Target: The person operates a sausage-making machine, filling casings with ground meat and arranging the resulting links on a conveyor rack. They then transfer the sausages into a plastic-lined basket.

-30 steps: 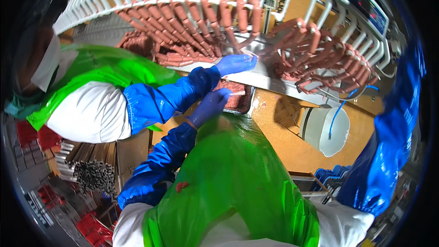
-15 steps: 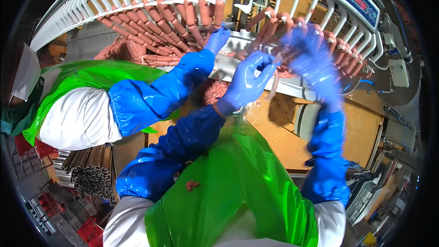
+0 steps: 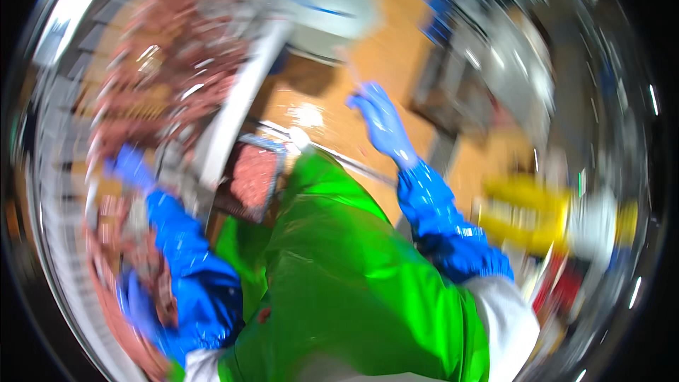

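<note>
My right hand (image 3: 382,124) is stretched out over the tan floor, its fingers pinched together. A thin, pale strip of sausage casing (image 3: 349,64) trails from its fingertips toward a white bucket (image 3: 336,28). Over on the left, my left hand (image 3: 132,168) is beside the hanging pink sausages (image 3: 155,64); its fingers are smeared by motion. Below it, another blue-gloved hand (image 3: 139,304), a co-worker's, is also blurred among sausages. Ground pink meat (image 3: 254,175) sits in a dark container close to my green apron.
A pale metal edge (image 3: 233,110) runs between the sausages and the floor. White rack hooks (image 3: 56,148) curve along the left. A blurred yellow object (image 3: 527,212) and grey equipment (image 3: 495,49) stand to the right.
The view has swung to the right. My right hand has left the rack with the casing strip and is now over the floor near the bucket. My hands have moved far apart.
</note>
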`<control>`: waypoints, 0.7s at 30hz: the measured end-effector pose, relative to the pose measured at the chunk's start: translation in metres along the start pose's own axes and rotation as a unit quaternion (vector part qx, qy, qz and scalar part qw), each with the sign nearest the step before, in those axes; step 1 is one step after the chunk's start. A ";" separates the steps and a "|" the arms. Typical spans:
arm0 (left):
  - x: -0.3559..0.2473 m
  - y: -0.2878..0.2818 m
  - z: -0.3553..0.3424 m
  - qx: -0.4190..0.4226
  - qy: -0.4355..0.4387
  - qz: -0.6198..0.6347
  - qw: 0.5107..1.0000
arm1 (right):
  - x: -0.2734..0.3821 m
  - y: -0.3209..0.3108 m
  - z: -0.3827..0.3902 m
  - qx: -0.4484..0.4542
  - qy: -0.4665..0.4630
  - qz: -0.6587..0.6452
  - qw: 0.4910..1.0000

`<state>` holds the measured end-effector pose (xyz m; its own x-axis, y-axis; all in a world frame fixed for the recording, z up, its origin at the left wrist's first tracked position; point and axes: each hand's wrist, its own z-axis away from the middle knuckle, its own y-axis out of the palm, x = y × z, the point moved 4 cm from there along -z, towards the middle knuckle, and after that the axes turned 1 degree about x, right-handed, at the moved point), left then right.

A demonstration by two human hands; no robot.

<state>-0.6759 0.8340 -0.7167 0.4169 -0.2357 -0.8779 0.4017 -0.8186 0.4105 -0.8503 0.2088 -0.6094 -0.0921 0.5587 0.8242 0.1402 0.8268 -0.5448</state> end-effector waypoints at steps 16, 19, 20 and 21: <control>-0.111 0.048 0.090 -0.105 -0.038 -0.534 0.838 | -0.050 -0.494 0.240 -0.744 0.050 0.274 0.607; -0.116 0.044 0.100 -0.131 -0.052 -0.497 0.856 | -0.050 -0.547 0.212 -0.752 -0.027 0.339 0.565; -0.122 0.037 0.099 -0.152 -0.087 -0.477 0.861 | -0.058 -0.560 0.205 -0.755 0.002 0.368 0.543; -0.125 0.038 0.099 -0.169 -0.123 -0.458 0.864 | -0.076 -0.578 0.200 -0.763 -0.018 0.346 0.545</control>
<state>-0.7936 0.7808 -0.6156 -0.3725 0.2922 -0.8809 0.7031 -0.5306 -0.4733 -1.1216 -0.2984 -0.3883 0.4883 0.7262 0.4839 0.8085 -0.5852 0.0622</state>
